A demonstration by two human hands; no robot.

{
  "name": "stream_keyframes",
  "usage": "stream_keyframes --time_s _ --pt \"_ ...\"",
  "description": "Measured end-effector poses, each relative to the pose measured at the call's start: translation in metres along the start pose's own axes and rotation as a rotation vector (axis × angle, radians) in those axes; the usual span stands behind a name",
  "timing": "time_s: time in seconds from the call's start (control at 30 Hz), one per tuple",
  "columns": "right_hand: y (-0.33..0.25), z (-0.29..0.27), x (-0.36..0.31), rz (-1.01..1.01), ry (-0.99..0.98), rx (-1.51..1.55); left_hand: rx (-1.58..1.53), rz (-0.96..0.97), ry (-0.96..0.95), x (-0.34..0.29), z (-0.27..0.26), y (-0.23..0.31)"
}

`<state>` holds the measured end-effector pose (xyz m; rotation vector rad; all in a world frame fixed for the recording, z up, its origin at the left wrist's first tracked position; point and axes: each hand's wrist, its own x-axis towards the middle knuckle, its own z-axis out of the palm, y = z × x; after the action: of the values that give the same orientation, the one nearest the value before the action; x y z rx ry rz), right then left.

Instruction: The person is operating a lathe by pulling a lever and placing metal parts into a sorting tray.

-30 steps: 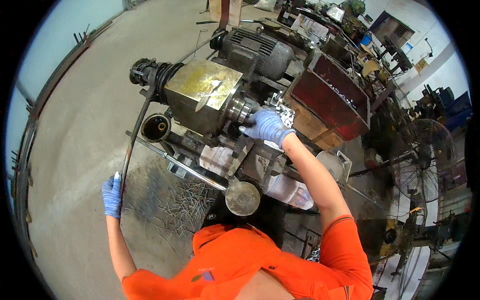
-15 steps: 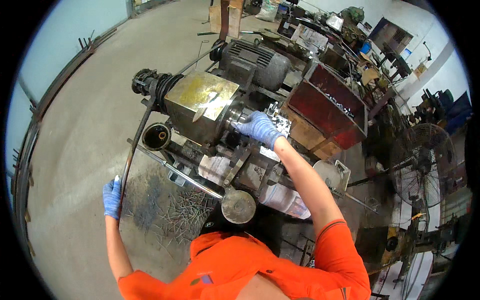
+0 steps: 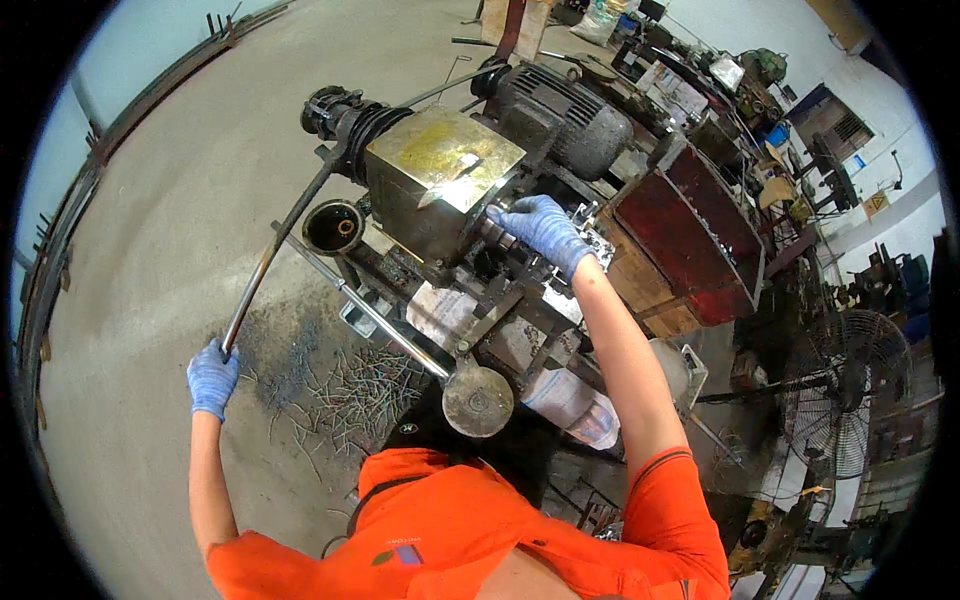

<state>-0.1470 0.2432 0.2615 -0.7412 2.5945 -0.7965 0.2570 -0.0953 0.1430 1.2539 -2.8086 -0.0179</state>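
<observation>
My left hand (image 3: 213,378), in a blue knit glove, is closed round the lower end of a long metal lever (image 3: 268,262) that slants up to the rear of a lathe-like machine. The gloved right hand (image 3: 545,228) reaches to the front of the machine's box-shaped metal headstock (image 3: 440,155). Its fingers are curled at the bright spindle end (image 3: 490,232); whatever they pinch is hidden by the glove. A shiny rod (image 3: 375,318) runs from the machine toward a round metal disc (image 3: 478,402) near my body.
A motor (image 3: 565,118) sits behind the headstock. Right of it stands a dark red metal bin (image 3: 685,235) on wood. A round cup (image 3: 333,228) is at the machine's left. Thin metal strips (image 3: 350,400) litter the floor. A fan (image 3: 850,390) stands far right.
My left hand has closed round the lever's lower end, which has swung outward to the left. The right hand stays at the spindle. The whole view has shifted slightly.
</observation>
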Motion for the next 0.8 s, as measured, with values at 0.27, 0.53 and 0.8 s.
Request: stream_keyframes --time_s 0.27,0.53,0.8 --pt "0.012 0.003 0.007 0.051 -0.022 0.159 0.357 0.259 0.307 0.144 0.015 -0.097" --pt "0.012 -0.001 0.003 0.008 0.014 0.139 0.311 -0.01 0.304 0.163 0.016 -0.087" --pt "0.018 -0.041 -0.044 -0.139 0.376 0.041 -0.692 0.204 0.497 0.136 0.016 -0.003"
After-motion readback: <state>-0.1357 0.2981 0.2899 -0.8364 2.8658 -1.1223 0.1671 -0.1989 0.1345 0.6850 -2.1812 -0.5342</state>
